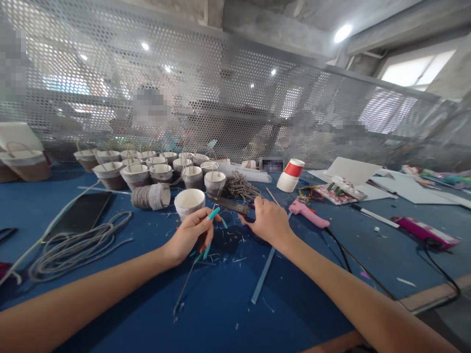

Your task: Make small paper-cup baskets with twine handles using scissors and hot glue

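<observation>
Far left of our table we've got a couple of brown-and-white cups [27, 165], then a dark phone-like slab [79, 211] with a loose coil of grey cord [83, 257] near it. Next comes the crowd of little handled cups [136, 175], plus one cord-wrapped cup [145, 197] tipped on its side. Our left hand [195, 231] is just in front of a white cup [189, 199], thumb and fingers closed on what looks like a thin strand [185, 287], its tail trailing down from the fingertips toward us. Right beside that, the scissors [230, 204] point left, nearly at our left thumb, with our right hand [270, 220] wrapped round the handles; can't tell if the blades are parted. We'd call this the trimming step, so the next move wants the strand kept taut and fingertips clear of the blades. Further right there's a clear stick [263, 277], then a pink glue gun [308, 214], well apart from the strand.
</observation>
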### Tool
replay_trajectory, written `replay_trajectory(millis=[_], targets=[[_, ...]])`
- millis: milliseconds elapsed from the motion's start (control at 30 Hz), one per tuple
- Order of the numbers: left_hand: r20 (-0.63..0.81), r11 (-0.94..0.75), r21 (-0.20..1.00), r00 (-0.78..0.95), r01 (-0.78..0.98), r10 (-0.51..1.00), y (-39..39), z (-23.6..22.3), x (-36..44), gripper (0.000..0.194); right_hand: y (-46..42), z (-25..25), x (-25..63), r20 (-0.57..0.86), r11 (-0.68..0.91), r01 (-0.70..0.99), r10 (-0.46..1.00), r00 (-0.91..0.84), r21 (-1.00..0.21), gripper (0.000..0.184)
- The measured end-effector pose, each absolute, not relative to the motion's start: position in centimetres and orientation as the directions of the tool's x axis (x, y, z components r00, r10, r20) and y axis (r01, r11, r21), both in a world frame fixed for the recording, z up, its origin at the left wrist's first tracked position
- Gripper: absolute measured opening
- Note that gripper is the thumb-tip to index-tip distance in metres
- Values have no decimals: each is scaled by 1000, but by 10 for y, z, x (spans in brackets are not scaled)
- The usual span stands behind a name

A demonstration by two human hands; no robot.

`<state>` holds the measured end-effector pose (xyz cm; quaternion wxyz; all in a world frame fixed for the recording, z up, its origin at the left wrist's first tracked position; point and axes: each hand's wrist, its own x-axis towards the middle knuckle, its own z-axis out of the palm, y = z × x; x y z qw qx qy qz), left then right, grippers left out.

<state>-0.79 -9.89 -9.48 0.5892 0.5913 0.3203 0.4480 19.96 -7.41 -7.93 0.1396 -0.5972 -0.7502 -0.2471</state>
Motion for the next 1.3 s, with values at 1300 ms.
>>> replay_trajectory(millis=[1300], targets=[[203, -96, 960, 418, -262, 886, -96, -73, -10, 25, -82, -69, 202, 443, 315, 919, 877, -187, -237, 40]])
